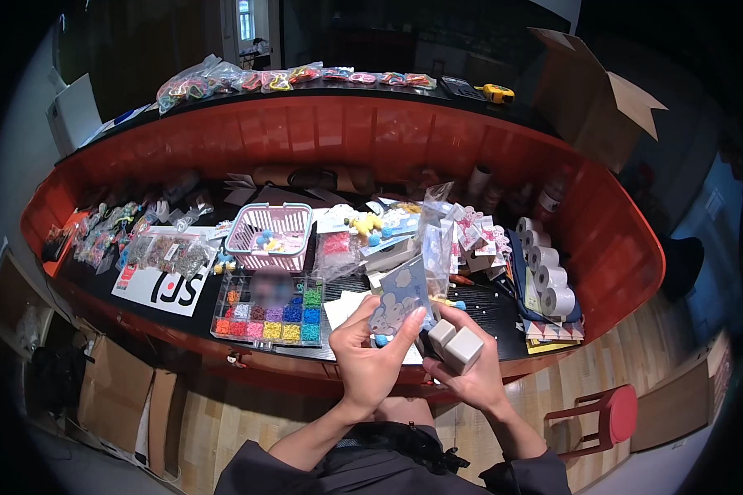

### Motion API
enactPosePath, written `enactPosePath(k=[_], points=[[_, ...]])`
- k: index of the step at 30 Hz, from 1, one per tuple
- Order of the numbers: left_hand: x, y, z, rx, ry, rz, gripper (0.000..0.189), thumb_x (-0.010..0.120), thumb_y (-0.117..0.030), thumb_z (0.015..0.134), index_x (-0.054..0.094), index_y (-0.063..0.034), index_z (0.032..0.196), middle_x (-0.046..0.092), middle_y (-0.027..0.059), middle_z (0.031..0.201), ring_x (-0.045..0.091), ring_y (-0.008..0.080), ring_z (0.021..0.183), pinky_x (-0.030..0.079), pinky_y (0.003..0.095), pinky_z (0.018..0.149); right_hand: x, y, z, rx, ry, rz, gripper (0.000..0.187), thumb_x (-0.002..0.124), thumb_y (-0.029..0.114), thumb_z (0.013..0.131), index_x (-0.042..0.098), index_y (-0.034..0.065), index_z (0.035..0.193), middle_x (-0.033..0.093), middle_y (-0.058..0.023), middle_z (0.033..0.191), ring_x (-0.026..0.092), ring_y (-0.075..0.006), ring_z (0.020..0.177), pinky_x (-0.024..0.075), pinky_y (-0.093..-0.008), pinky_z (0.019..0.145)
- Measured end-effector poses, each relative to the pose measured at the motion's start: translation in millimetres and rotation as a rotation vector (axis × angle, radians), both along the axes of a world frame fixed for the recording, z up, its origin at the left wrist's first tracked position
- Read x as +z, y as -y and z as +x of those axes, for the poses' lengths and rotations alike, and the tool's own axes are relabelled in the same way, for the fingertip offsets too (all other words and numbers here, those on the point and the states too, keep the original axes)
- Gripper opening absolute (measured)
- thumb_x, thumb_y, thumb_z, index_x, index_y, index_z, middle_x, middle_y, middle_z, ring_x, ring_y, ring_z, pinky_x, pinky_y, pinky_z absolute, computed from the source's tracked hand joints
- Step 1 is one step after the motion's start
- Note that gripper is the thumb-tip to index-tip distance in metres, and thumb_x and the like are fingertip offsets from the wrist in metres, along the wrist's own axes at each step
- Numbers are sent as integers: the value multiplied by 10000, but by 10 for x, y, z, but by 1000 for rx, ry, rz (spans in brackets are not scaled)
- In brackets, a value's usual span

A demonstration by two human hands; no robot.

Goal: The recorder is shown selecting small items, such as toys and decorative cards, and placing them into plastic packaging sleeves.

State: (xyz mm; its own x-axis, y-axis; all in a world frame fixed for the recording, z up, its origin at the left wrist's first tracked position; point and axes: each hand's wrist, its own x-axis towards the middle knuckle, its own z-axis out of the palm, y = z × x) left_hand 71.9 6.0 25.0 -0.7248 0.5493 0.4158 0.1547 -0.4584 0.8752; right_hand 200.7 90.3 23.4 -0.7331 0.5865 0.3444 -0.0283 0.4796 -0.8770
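My left hand (pixel 371 356) grips a blue printed card (pixel 401 297) between thumb and fingers. In my right hand (pixel 470 365) is a pale grey block-shaped tool (pixel 455 343) with two square ends, its far part hidden between the hands at the card's lower right edge. Just under the card hangs or lies a small blue ball (pixel 381 340); I cannot tell which. White paper pieces (pixel 345 307) lie beside my left hand on the black tabletop. Left of the hands is a clear compartment box (pixel 266 312) of small coloured pieces, with a pink and blue plastic basket (pixel 270 238) behind it.
Paper rolls (pixel 557 301) stand in a row on a blue pouch at the right. Bagged small items (pixel 173 253) lie at the left. Printed cards (pixel 480 238) lie behind my right hand. A red rim wall (pixel 359 133) encloses the counter; a red stool (pixel 619 416) stands at lower right.
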Motion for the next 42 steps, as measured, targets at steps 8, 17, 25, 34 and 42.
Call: enactPosePath(k=[8,17,25,34,42], points=[[15,-19,82,-23,-48,-17,143,743,-7,792,671,71,888,625,38,791,539,53,690,431,208,607,-71,-59,-93,45,-1,-50,561,765,121,759,463,-12,1213,598,-128,1078,580,-191,998,460,-319,872],[48,-87,-222,-75,138,11,124,733,-50,830,711,23,928,692,24,814,572,37,697,457,200,639,28,-85,320,110,86,-188,773,810,186,761,393,32,1394,544,-118,1237,509,-194,1183,379,-307,1006],[306,90,-695,-356,-153,-258,463,753,-40,765,549,17,1176,690,87,927,644,104,847,508,240,756,-251,-1025,929,-548,428,26,428,752,147,672,601,-36,1029,682,-201,916,676,-297,875,511,-370,803],[192,398,-707,-473,-339,-346,294,790,-125,757,655,22,973,690,73,883,627,82,824,502,244,750,-606,-1420,825,-705,566,258,456,719,170,674,564,-95,1012,640,-324,900,626,-464,906,493,-477,810],[3,471,-649,-228,-437,-394,286,779,-107,778,672,24,1010,714,140,901,704,167,798,535,259,690,-53,-935,510,-684,315,324,552,714,178,834,459,-50,1267,634,-261,1076,620,-409,1004,476,-414,892]])
